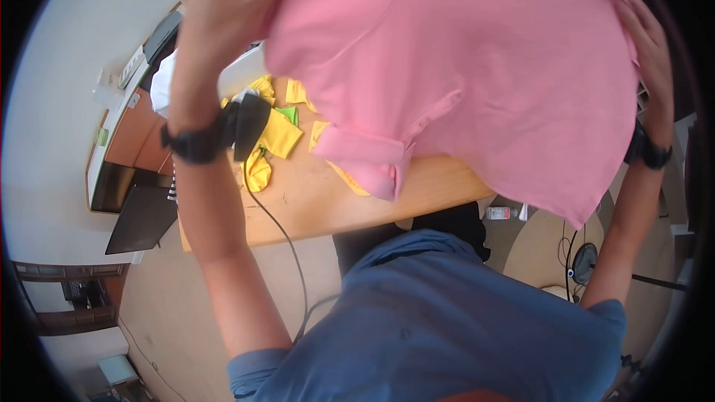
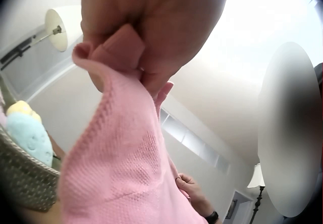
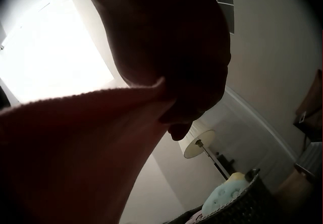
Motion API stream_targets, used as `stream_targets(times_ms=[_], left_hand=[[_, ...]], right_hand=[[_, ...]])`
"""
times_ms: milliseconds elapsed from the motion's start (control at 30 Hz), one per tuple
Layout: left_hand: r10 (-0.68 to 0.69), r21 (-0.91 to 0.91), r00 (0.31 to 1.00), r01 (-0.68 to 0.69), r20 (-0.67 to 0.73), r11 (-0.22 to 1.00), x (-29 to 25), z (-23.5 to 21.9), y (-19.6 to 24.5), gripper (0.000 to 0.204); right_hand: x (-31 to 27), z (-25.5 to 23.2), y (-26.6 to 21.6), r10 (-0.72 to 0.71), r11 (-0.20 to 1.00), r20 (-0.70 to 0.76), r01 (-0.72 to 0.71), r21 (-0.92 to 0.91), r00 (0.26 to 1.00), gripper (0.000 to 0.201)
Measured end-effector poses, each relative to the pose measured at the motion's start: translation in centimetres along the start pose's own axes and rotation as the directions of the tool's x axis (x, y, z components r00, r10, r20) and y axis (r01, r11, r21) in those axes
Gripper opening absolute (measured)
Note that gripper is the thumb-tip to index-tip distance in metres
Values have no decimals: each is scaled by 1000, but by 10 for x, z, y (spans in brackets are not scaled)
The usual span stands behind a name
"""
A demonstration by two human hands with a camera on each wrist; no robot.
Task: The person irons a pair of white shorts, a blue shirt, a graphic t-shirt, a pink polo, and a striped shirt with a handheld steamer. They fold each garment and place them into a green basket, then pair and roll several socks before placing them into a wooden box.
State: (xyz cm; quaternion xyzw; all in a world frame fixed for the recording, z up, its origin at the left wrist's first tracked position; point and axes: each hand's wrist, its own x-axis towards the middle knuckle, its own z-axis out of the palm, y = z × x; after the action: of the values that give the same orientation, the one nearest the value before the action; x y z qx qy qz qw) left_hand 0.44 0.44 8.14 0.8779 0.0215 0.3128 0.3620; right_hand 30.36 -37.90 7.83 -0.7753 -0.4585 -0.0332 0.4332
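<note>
A pink short-sleeved shirt (image 1: 477,67) hangs spread between my two raised hands, above the wooden table. My left hand (image 1: 231,11) grips it at the upper left; in the left wrist view, folded pink cloth (image 2: 118,52) is bunched in the fingers. On the far right my right hand (image 1: 646,41) pinches the opposite edge, which stretches taut from the fingers in the dark right wrist view. A cuffed sleeve (image 1: 361,145) and a buttoned placket droop toward the table. Part of the left hand lies beyond the top of the head view.
Yellow garments (image 1: 281,134) lie on the wooden table (image 1: 439,186), partly behind the shirt. A black cable (image 1: 287,234) runs down from my left wrist. A woven basket (image 2: 25,171) holds plush-looking items. A small bottle (image 1: 500,213) is beyond the table's right end.
</note>
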Motion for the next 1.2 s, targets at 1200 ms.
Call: stream_targets(times_ms=[1200], left_hand=[[-547,-449,790,610,278,653,-181,182,-89,18]], right_hand=[[-189,201,64,5,939,368,122,-322,930,45]])
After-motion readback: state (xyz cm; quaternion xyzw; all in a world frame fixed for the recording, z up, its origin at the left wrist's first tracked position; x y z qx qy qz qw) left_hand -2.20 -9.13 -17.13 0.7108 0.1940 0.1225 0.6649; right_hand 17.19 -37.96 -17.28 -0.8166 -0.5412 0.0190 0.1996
